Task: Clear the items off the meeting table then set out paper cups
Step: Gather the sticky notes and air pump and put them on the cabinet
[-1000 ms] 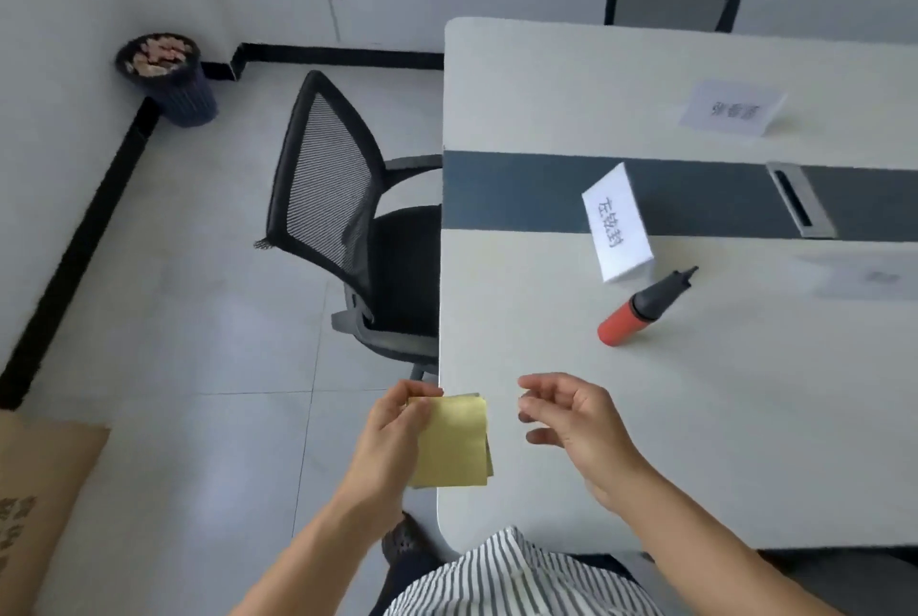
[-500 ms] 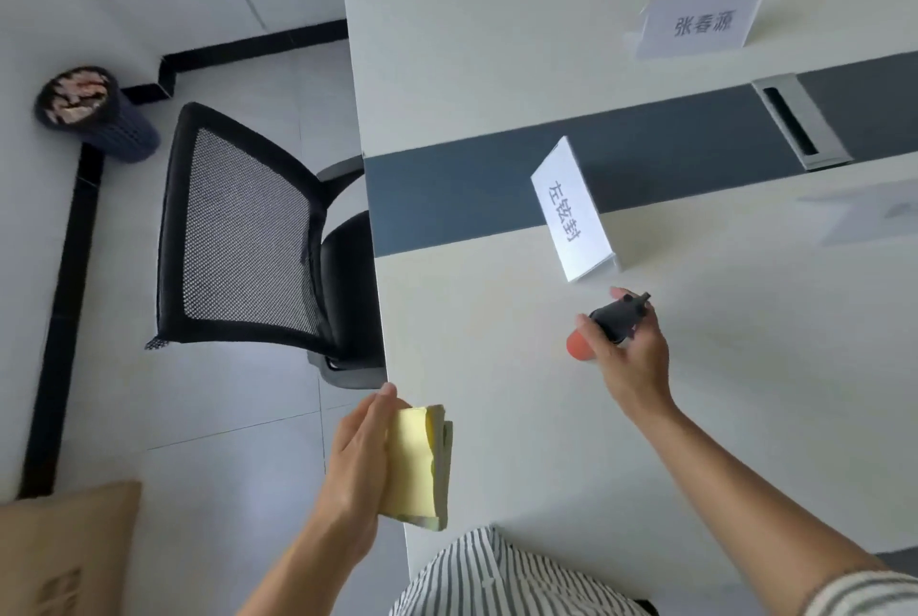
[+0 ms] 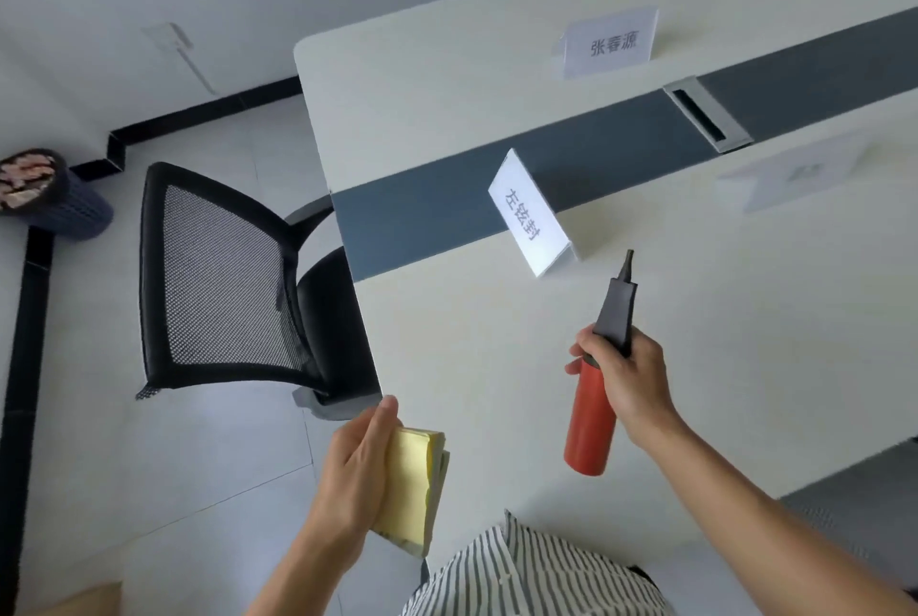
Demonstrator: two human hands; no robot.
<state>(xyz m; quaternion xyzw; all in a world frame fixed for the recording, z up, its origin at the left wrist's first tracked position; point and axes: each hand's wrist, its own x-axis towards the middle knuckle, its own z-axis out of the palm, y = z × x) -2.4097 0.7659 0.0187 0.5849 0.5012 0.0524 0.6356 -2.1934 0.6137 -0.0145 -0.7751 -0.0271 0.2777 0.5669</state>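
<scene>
- Since half a second ago, the right hand [image 3: 626, 382] has swung the pump [image 3: 591, 421] from lying flat to nearly upright, black nozzle toward 12 o'clock and red barrel toward 6.
- Right fingers [image 3: 588, 342] are curled round the pump where black meets red. It is over the near part of the surface [image 3: 497, 342]; whether its red end touches, I cannot tell.
- At 9 o'clock from the pump, the left hand [image 3: 357, 466] grips a yellow pad of sticky notes [image 3: 412, 486]. The thumb lies along its top edge and the fingers are wrapped behind it, by the near-left corner of the surface.
- At 11 o'clock from the nozzle, just apart from it, the nearest name card [image 3: 529, 213] stands at the edge of the dark strip [image 3: 422, 218].
- Beyond the strip at 12 o'clock stands a second name card [image 3: 611, 41]. A blurred third card [image 3: 795, 173] is at 2 o'clock, near the cable slot [image 3: 705, 118].
- At 9 o'clock from the surface is a black mesh chair [image 3: 223, 277], and farther out a dark bin [image 3: 44, 198] stands against the wall.
</scene>
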